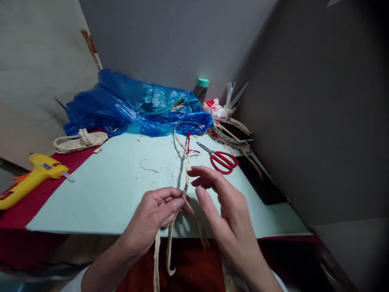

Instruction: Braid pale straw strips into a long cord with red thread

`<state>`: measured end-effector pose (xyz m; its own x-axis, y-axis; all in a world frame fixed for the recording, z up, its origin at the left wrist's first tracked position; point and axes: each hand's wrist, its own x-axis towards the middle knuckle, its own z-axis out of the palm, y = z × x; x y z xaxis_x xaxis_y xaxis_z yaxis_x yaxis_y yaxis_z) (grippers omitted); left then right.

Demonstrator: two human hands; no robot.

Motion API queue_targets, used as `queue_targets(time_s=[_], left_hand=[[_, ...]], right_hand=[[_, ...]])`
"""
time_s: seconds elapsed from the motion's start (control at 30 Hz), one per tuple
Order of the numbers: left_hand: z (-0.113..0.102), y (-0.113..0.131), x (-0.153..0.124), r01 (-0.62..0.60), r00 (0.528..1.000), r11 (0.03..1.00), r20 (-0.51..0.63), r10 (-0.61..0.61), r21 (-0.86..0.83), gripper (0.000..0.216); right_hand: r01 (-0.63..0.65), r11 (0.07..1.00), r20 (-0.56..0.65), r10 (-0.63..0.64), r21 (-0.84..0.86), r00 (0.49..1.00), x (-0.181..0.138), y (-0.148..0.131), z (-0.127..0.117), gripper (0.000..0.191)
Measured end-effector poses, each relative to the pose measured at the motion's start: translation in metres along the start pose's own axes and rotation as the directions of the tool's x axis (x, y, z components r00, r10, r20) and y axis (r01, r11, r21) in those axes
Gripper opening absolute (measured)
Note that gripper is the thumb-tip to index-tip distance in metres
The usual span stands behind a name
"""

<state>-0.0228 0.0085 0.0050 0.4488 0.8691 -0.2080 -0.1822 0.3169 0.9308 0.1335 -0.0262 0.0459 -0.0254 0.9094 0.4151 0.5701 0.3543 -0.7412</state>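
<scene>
A pale braided cord [187, 172] of flat plant fibre runs up the middle of the table. My left hand [162, 209] pinches it between thumb and fingers at the point where the braid parts into loose strands [170, 247]. These strands hang down over the table's front edge. A red tie [188, 151] is knotted around the cord further up, and past it the cord curves away toward the back. To the right of the braid, my right hand [225, 207] is raised with thumb and fingers apart, holding nothing.
Red-handled scissors [223, 161] lie right of the cord, near a black flat object [264, 182]. A yellow glue gun [36, 176] and a coiled braid [80, 142] are at left. A blue plastic bag [130, 103] and a green-lidded jar [202, 87] stand at the back.
</scene>
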Motion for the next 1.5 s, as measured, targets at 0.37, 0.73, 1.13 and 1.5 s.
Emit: queue_targets(time_s=[0.37,0.73,1.13,1.5], left_hand=[[0.003,-0.007,-0.003,-0.073,0.997,0.996,0.005,0.072,0.053,0.019],[-0.003,0.008,-0.020,-0.098,0.985,0.902,-0.090,0.149,0.420,0.018],[0.019,-0.001,-0.035,-0.259,0.807,0.420,-0.044,0.589,0.870,0.018],[0.016,0.006,-0.038,-0.292,0.823,0.475,-0.034,0.566,0.830,0.021]], right_hand=[[-0.253,0.950,0.406,0.161,0.184,0.900,-0.006,0.027,0.020,0.024],[-0.333,0.869,0.396,0.178,0.366,0.901,-0.006,0.033,0.023,0.038],[-0.459,0.682,0.419,0.240,0.569,0.876,-0.010,0.033,0.023,0.031],[-0.489,0.590,0.461,0.212,0.643,0.862,-0.015,0.034,0.018,0.028]])
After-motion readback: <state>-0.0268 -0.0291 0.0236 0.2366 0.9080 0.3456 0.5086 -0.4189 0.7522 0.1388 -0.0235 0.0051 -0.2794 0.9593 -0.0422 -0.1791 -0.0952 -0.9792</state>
